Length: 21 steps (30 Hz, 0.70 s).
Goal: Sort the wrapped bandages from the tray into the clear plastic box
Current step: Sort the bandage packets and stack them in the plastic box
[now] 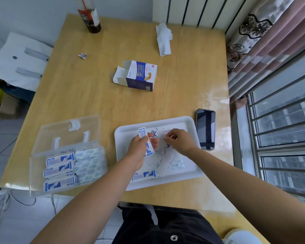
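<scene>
A white tray [187,124] lies in front of me with several wrapped bandages loose on it, one blue-and-white bandage [144,174] near its front edge. My left hand [139,148] is over the tray and grips a small stack of wrapped bandages [146,140]. My right hand [180,140] is beside it, its fingertips pinching a white wrapper [161,133] on the tray. To the left stands the clear plastic box [42,166], lid up, holding rows of wrapped bandages [60,170].
An opened bandage carton [139,75] lies mid-table. A black phone [205,129] sits just right of the tray. Farther back are a dark bottle [90,16], a crumpled tissue [163,38] and a small paper scrap [82,55]. A window and curtain are at right.
</scene>
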Motion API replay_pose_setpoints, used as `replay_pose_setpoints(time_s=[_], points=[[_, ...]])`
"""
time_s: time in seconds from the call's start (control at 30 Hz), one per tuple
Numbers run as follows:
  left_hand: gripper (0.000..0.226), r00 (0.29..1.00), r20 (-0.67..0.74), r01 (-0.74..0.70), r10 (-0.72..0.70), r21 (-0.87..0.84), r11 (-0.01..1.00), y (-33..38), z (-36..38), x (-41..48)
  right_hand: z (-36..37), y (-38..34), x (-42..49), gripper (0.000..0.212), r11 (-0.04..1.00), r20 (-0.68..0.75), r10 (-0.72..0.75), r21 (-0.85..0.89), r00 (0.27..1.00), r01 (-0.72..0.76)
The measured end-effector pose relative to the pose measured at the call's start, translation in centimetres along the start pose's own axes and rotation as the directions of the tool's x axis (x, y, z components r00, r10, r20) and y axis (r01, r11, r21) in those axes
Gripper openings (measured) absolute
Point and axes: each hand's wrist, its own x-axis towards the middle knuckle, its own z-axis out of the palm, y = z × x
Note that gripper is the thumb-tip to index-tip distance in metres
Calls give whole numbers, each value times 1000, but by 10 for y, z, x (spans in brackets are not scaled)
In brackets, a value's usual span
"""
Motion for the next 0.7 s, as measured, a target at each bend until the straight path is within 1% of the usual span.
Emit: replay_pose_setpoints(time_s=[0.03,0.07,0.17,0.27,0.33,0.4,0.47,0.57,0.63,0.7], points=[[26,999,-27,29,-29,-26,999,0,-2,1,-2,2,3,8,998,-62,4,-70,998,-9],[26,997,-52,56,-58,-37,998,0,-5,2,-1,3,7,13,992,-89,5,-128,996,-17],[27,992,-83,94,-95,-21,995,-3,-9,4,4,5,11,24,960,-92,14,-277,996,-39],[27,991,-84,105,-105,-10,994,-7,-9,5,8,4,12,24,924,-91,-7,-381,996,-28],[27,990,-81,116,-115,5,993,-7,-9,5,7,2,14,26,927,-77,-14,-376,997,-16],[27,989,-82,122,-119,30,992,-7,-8,6,3,1,15,26,948,-48,-32,-318,998,15],[25,990,-76,121,-116,57,991,-6,-5,6,0,2,14,21,964,-24,-52,-261,998,44],[25,992,-60,121,-115,114,986,-4,-1,5,-4,6,10,14,981,-31,-82,-181,996,75],[26,992,-48,121,-115,139,983,-3,2,4,-4,8,8,18,985,-36,-115,-130,993,109],[27,993,-41,119,-115,141,983,-3,4,4,-5,10,5,20,983,4,-149,-105,989,149]])
